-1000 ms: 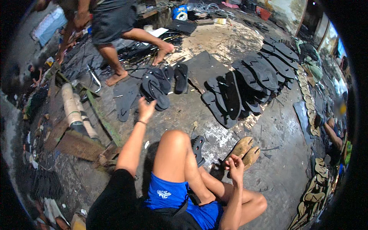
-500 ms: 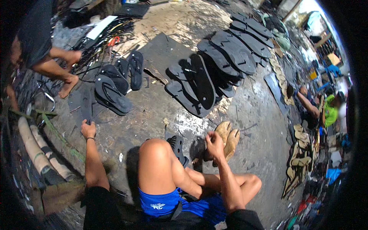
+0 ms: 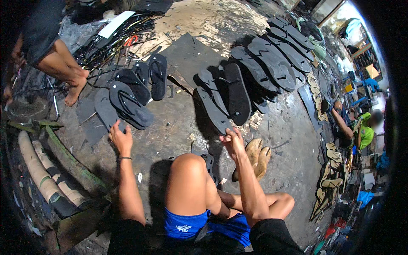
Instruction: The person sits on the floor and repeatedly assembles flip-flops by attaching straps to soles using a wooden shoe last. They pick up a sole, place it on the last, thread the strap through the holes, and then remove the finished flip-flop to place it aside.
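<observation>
At the left, my left hand (image 3: 121, 138) is closed on the near end of a grey sandal sole (image 3: 105, 106); I see no strap on it. That sole lies against a black flip-flop (image 3: 127, 106) in a small group of flip-flops (image 3: 158, 78). My right hand (image 3: 233, 142) has its fingers closed at the near end of a dark flip-flop (image 3: 212, 112), at the front of a long row of flip-flops (image 3: 272, 63). Just right of that hand stands a pair of brown wooden foot forms (image 3: 258, 157), partly hidden by my wrist.
A dark flat sheet (image 3: 182, 51) lies beyond the flip-flops. Black strips (image 3: 123, 38) are heaped at the far left near another person's bare foot (image 3: 76, 91). Tan sandals (image 3: 331, 170) line the right side, near a person in a green top (image 3: 365, 131). Pale tubes (image 3: 38, 170) lie at left.
My left hand has moved right with the sole, which now lies beside the black flip-flop. My right hand has moved from the wooden forms forward to the front flip-flop of the row.
</observation>
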Available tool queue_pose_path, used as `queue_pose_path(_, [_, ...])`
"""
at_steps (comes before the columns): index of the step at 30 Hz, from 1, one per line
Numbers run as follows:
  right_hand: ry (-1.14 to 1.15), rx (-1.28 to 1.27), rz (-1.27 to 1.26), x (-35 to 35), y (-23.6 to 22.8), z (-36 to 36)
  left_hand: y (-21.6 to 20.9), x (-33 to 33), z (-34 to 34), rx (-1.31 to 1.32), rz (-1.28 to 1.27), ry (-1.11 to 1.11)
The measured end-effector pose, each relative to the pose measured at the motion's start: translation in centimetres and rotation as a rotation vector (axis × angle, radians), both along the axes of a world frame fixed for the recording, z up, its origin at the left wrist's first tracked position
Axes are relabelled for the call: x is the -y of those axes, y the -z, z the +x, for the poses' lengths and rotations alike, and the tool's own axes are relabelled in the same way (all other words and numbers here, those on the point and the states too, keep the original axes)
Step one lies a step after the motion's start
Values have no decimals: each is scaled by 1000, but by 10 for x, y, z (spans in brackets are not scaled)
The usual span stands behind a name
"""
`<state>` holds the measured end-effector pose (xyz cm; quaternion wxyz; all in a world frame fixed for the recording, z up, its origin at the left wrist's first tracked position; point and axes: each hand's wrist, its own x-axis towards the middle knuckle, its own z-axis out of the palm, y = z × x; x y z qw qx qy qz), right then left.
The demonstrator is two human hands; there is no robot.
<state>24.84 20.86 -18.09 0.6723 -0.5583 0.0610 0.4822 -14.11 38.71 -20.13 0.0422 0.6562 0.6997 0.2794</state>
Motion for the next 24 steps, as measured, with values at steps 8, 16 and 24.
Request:
queue_pose_path(8, [-159,77,248,69,-159,-73,-193,109,145,182,19,1123])
queue_pose_path(16, [-423,826,327,162,-249,-71,-243,181,166,550,287,1343])
queue_pose_path(24, [-798,1237,496,221,-268,-43,-270,250,144,747,-304,1592])
